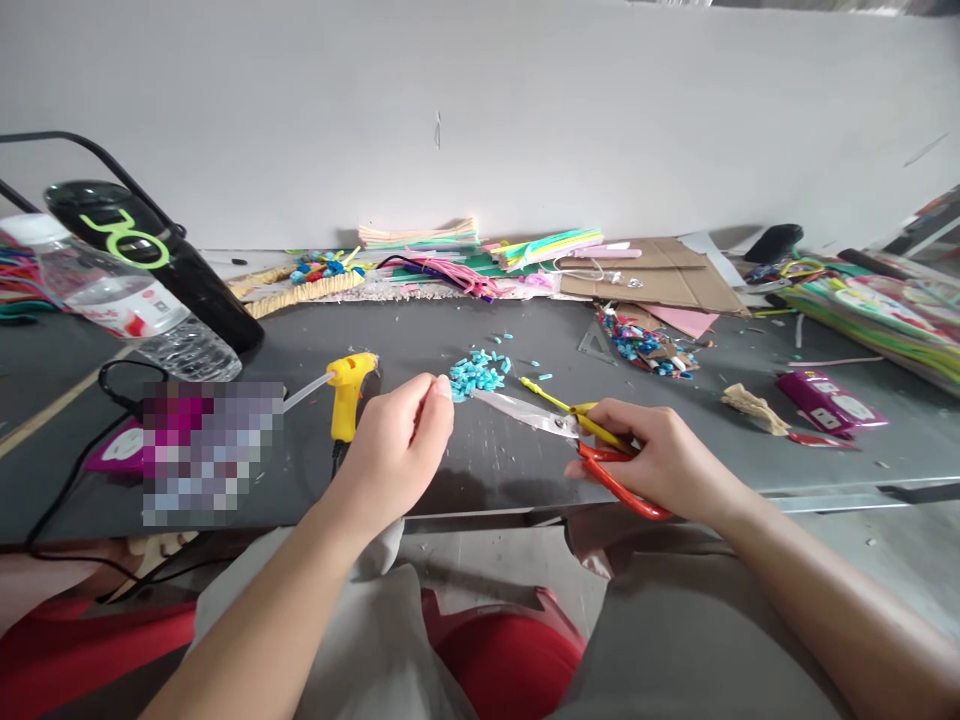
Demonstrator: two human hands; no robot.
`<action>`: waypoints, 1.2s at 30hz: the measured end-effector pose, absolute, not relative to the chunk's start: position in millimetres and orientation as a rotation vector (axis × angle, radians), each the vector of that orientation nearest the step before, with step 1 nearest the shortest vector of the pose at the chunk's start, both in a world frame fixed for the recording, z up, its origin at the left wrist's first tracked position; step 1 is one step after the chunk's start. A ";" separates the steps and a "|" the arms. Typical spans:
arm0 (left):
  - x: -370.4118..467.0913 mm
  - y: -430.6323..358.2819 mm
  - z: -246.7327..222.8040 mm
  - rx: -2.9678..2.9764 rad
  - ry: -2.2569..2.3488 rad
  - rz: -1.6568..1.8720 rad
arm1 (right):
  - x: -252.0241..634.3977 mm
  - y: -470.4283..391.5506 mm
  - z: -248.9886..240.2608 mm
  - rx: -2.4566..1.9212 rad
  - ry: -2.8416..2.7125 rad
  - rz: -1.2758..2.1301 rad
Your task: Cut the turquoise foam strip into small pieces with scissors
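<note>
My left hand [405, 440] is closed, thumb against curled fingers; what it pinches, if anything, is hidden. My right hand [664, 450] grips a pair of scissors [536, 412] by red and yellow handles, blades pointing left. The blade tips reach toward a small pile of short light-blue cut pieces [480, 370] on the table, just beyond my left fingertips. More blue pieces lie scattered around the pile. A thin yellow stick [541, 390] lies beside the blades. To the left of my left hand stands a yellow glue gun [349, 390] with a clear glue stick in its back.
A water bottle [150, 310] and a black tumbler [202, 290] stand at the left. Bundles of pipe cleaners [547, 250] and cardboard [667, 275] line the back. At right are a pile of small coloured bits [645, 340], a purple box [832, 403] and long coloured strips [885, 320].
</note>
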State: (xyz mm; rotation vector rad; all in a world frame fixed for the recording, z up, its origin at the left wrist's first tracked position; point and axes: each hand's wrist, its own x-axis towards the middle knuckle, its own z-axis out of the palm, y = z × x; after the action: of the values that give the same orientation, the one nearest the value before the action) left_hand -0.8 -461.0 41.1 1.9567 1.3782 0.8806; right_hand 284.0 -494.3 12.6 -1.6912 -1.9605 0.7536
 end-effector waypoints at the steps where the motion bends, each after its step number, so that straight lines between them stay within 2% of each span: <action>1: -0.8 -461.3 41.2 1.957 1.375 0.882 | 284.0 -494.6 12.6 -1.690 -1.959 0.755; 36: 0.1 -461.1 36.7 2.009 1.288 0.947 | 281.7 -493.6 14.1 -1.679 -1.990 0.779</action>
State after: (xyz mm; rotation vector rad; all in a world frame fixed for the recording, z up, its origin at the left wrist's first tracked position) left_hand 0.1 -461.1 36.7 2.0091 1.2882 0.9468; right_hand 281.7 -493.6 14.1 -1.6787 -1.9896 0.7785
